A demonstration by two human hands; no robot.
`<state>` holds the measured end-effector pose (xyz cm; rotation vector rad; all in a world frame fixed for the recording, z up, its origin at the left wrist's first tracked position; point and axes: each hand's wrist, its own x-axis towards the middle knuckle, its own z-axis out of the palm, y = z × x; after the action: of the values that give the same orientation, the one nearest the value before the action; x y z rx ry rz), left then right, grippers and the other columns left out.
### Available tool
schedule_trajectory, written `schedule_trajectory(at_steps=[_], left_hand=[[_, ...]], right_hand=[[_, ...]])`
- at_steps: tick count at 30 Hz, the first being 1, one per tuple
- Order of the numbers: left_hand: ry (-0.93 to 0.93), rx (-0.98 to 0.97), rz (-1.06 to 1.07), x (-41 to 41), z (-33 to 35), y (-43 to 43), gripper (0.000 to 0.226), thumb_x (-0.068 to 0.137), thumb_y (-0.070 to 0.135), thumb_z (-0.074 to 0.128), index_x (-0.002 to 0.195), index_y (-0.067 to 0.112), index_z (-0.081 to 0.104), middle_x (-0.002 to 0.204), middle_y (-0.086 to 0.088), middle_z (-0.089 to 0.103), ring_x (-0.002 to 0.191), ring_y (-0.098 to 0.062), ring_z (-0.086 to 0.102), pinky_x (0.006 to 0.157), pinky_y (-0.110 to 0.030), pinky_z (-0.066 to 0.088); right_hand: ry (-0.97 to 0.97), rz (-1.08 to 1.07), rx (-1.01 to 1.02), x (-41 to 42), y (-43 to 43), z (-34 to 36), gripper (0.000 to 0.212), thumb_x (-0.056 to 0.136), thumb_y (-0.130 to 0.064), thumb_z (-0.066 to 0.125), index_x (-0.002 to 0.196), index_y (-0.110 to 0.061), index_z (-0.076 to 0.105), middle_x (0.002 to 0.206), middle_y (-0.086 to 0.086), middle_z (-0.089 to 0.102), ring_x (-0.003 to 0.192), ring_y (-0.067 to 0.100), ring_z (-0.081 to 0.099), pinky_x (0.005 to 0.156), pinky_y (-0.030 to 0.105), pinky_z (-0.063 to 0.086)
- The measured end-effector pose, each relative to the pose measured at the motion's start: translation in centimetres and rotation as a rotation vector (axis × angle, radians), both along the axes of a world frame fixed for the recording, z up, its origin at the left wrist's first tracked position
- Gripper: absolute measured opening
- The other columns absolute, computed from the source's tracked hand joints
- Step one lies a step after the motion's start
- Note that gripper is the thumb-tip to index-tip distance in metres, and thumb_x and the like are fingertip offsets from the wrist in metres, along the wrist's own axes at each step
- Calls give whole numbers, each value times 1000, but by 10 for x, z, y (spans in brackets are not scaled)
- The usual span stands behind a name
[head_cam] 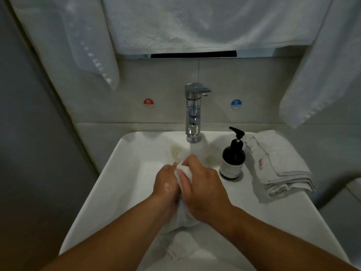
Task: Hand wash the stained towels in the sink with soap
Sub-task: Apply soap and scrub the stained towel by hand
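Head: wet towel (183, 171) bunched between left hand (166, 185), right hand (202, 187).

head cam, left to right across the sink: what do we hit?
Left hand → right hand → soap pump bottle → folded stained towel on the ledge. The white towel that both hands grip overlaps them, so it is left out.

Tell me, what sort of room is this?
Most likely a bathroom, perhaps a hotel's: a white sink with a chrome tap, a soap bottle on its rim, and white towels hanging above.
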<state>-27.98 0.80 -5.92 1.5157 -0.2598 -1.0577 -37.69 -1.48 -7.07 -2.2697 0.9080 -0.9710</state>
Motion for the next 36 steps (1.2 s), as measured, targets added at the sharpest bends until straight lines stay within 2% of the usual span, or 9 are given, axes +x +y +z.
schedule_trajectory(at_steps=[3, 8, 11, 15, 19, 22, 29, 33, 36], left_hand=[[75, -63, -71, -6, 5, 3, 32, 104, 27, 53, 91, 5, 72, 76, -15, 74, 65, -25, 72, 62, -31, 59], [70, -226, -65, 6, 9, -4, 32, 97, 25, 64, 105, -5, 73, 104, -24, 74, 100, -40, 71, 94, -50, 57], [-76, -153, 2, 26, 0, -7, 36, 95, 36, 67, 100, 1, 72, 101, -18, 76, 97, -37, 73, 93, -54, 57], [-39, 44, -290, 30, -20, -3, 65, 78, 71, 68, 112, 16, 77, 107, -9, 77, 101, -31, 74, 102, -50, 53], [-33, 37, -254, 18, -20, -8, 52, 84, 58, 71, 109, 13, 77, 102, -12, 78, 97, -36, 74, 98, -53, 54], [-115, -88, -125, 27, -18, -11, 38, 98, 44, 62, 107, 10, 76, 98, -12, 78, 94, -34, 74, 93, -53, 57], [-582, 36, 154, 46, -22, -16, 52, 97, 57, 52, 109, 11, 72, 104, -9, 73, 99, -32, 68, 97, -47, 54], [-781, -56, -22, 9, -10, -5, 44, 102, 54, 43, 110, 19, 68, 100, 0, 71, 93, -21, 67, 82, -31, 50], [-662, -171, -176, -5, -5, -3, 40, 103, 52, 44, 107, 22, 70, 95, 2, 73, 89, -16, 70, 81, -30, 55]], right_hand=[[-62, -135, -33, 6, -27, 7, 14, 102, -37, 50, 100, -24, 55, 71, -4, 62, 62, 14, 62, 54, 26, 49], [128, -309, 302, -13, -64, 1, 25, 106, -38, 45, 103, -17, 58, 86, -3, 54, 76, 15, 49, 54, 27, 27], [-204, -171, 474, -18, -63, -1, 20, 103, -34, 57, 100, -15, 64, 89, -3, 65, 84, 13, 62, 63, 11, 42], [-465, -109, 635, -16, -62, -3, 22, 91, -35, 74, 104, -17, 70, 97, 4, 74, 94, 21, 71, 82, 28, 56], [-512, -136, 1018, -18, -69, -9, 49, 74, -46, 85, 112, -17, 74, 101, 5, 78, 95, 29, 74, 91, 51, 58], [-282, -64, 1156, -19, -62, -18, 48, 75, -51, 83, 107, -17, 76, 99, 5, 79, 93, 30, 75, 90, 55, 58], [-274, -9, 684, 2, -42, -1, 29, 94, -51, 65, 94, -24, 73, 88, -6, 77, 82, 9, 72, 78, 30, 58], [-188, -219, 330, 15, -38, 3, 33, 99, -49, 56, 96, -19, 69, 82, -5, 71, 73, 9, 67, 58, 20, 47], [-84, -286, 436, 5, -57, -4, 37, 101, -50, 49, 96, -19, 69, 86, -3, 69, 85, 19, 68, 62, 26, 45]])
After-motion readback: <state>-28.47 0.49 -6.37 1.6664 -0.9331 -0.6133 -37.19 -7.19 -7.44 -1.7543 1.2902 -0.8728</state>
